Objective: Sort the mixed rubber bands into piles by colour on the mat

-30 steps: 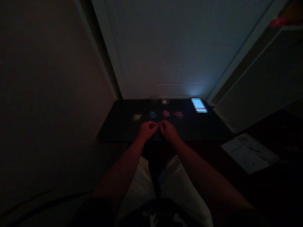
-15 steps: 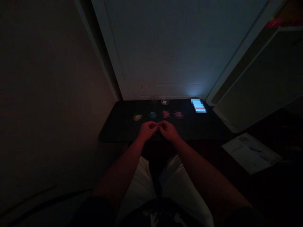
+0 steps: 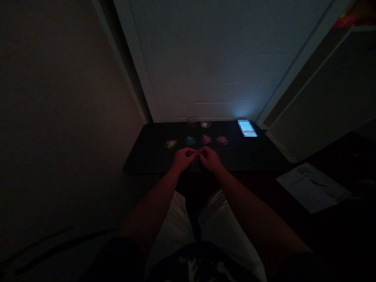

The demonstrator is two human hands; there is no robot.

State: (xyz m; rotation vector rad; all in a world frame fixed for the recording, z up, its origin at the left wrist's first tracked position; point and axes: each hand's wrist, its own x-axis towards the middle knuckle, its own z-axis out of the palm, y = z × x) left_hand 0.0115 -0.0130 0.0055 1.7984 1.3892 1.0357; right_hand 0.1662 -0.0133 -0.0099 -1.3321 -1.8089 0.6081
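Observation:
Over the front of the dark table (image 3: pixel 147 156), my left hand (image 3: pixel 182 158) and my right hand (image 3: pixel 210 158) meet at the fingertips. Both are closed in a pinch; what they hold is too small and dim to make out. Just beyond them lies a row of small piles of thin sticks: a pale yellow pile (image 3: pixel 170 143), a blue pile (image 3: pixel 190 140), a pink pile (image 3: pixel 206 139) and a purple-pink pile (image 3: pixel 222 140). Some faint small pieces (image 3: pixel 192 163) show below my fingers, partly hidden by my hands.
A glowing, pixelated screen (image 3: pixel 247 128) lies at the table's back right. A small round clear container (image 3: pixel 205 124) with a white square stands at the back edge, beside a faint clear round item (image 3: pixel 192 119). Right of the table lies a printed sheet (image 3: pixel 313 188). A pale panel (image 3: pixel 176 58) rises behind.
The whole view has shifted slightly, so the table sits a little higher in the picture. My hands stay together, with a slightly wider gap between the fingertips. The piles look unchanged.

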